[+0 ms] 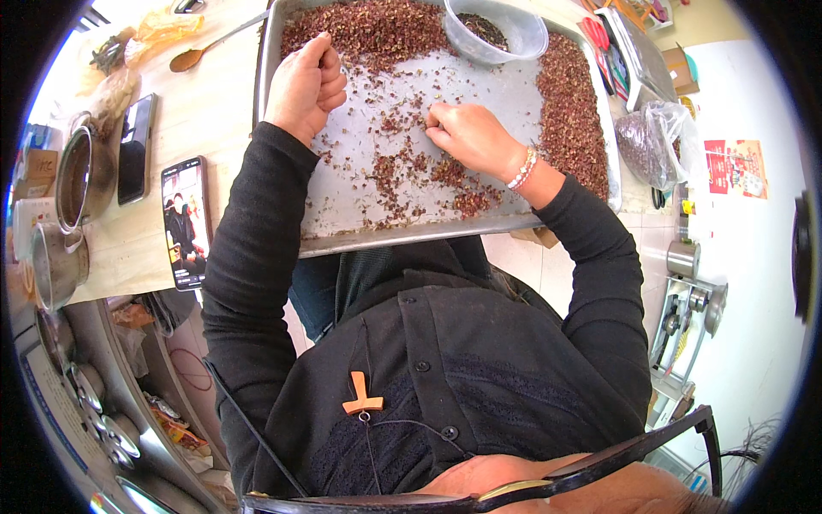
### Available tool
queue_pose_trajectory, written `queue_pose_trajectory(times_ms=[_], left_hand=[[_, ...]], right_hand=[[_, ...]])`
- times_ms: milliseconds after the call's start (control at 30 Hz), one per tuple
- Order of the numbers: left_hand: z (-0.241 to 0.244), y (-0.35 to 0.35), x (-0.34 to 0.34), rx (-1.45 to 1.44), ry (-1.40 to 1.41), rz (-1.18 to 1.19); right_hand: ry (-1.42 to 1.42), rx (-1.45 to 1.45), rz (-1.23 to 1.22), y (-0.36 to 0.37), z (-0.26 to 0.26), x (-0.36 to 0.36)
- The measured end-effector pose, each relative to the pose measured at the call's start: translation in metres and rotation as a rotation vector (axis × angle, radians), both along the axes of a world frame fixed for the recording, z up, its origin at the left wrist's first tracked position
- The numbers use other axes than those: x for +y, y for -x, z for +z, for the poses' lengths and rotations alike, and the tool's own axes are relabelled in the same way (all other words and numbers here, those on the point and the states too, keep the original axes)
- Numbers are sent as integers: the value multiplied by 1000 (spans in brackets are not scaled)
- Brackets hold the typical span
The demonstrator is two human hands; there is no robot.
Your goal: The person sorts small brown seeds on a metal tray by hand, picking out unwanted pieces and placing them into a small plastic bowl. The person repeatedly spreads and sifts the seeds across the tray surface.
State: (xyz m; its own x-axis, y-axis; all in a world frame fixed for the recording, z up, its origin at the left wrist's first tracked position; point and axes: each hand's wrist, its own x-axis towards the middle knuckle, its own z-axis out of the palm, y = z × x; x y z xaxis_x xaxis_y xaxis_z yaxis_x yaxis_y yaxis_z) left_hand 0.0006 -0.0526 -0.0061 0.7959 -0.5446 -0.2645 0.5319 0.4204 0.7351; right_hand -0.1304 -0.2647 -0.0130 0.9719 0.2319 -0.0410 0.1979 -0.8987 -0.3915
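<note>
A large metal tray [359, 186] before me holds dried reddish-brown husks that look like Sichuan peppercorns. My left hand [308, 90] is curled into a fist above the tray's left side, thumb uppermost; no held thing shows. Over the middle, my right hand [475, 135] has its fingers bent with the tips low near loose husks [398, 173]; whether something is pinched there is too small to tell. Thick husk piles lie along the far side [379, 29] and the right side [571, 115]. A clear plastic bowl [530, 42] with dark bits inside stands at the tray's far right.
Left of the tray lie two phones [186, 221] [136, 148], one with a lit screen, and a wooden-bowled spoon [186, 60]. Metal pots [61, 263] stand at the table's left edge. On the right are a filled plastic bag [652, 144] and red-handled scissors [596, 35].
</note>
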Motion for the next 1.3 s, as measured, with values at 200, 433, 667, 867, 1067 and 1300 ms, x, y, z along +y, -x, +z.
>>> queue_pose_trajectory(times_ms=[200, 433, 667, 867, 1067, 1300], left_hand=[[0, 1, 0, 0, 1, -10], [0, -1, 0, -5, -1, -24], [0, 0, 0, 14, -19, -5], [1, 0, 0, 22, -17, -5], [-1, -2, -1, 10, -18, -5], [0, 0, -2, 7, -26, -1]], right_hand=[[-124, 20, 25, -6, 3, -2], [-1364, 503, -416, 23, 13, -53], [-1111, 623, -363, 56, 16, -50], [-477, 282, -67, 53, 19, -19], [-425, 235, -107, 52, 18, -34], [-300, 239, -190, 61, 25, -33]])
